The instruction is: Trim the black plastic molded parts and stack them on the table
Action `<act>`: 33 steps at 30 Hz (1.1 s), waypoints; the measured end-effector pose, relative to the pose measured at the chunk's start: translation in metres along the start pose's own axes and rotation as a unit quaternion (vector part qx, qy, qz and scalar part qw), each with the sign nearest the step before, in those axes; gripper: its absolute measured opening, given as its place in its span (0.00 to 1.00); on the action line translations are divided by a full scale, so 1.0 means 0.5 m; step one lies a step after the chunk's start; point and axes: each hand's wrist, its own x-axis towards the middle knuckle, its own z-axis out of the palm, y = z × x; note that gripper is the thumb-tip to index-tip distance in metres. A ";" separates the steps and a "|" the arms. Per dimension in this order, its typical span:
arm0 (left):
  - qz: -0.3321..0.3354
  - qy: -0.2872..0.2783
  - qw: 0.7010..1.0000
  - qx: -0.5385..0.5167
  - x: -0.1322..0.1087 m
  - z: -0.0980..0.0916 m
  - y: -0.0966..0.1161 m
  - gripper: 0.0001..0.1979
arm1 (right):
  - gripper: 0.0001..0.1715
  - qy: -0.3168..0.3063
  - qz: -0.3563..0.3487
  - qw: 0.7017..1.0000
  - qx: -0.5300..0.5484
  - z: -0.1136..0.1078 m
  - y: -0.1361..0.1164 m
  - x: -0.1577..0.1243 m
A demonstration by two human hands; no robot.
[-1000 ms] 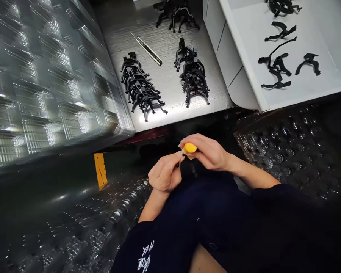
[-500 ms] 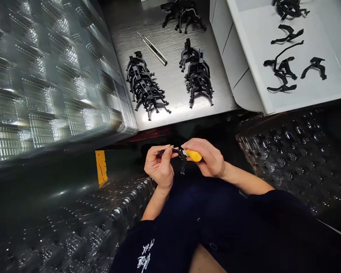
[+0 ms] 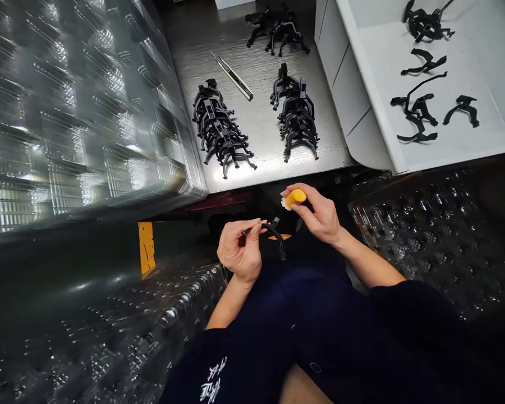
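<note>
Between the thumb and fingers of my left hand (image 3: pixel 239 251) is a curved black plastic bracket (image 3: pixel 280 240), one bent leg hanging to the right. My left fingers cover its other end. My right hand (image 3: pixel 320 215), above and to the right, is closed around a small yellow-handled tool (image 3: pixel 296 197) with a white tip; its exact kind is unclear. The tool is apart from the bracket. On the metal table ahead, similar brackets lie nested in a left row (image 3: pixel 223 129) and a right row (image 3: pixel 298 120).
A slim craft knife (image 3: pixel 233 77) lies between the rows, and more brackets (image 3: pixel 280 31) sit behind. At right, a white tray (image 3: pixel 454 154) holds loose black parts (image 3: pixel 423 116). Stacked clear plastic trays (image 3: pixel 79 112) border the left; another stack (image 3: pixel 429 235) stands lower right.
My right hand has lifted the yellow tool up and away from the bracket. My left hand still holds the bracket in nearly the same place. The view has shifted slightly.
</note>
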 end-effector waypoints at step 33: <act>0.303 -0.158 0.932 0.120 0.001 -0.047 0.004 0.23 | 0.14 -0.135 -0.032 0.990 0.025 -0.019 -0.014 0.024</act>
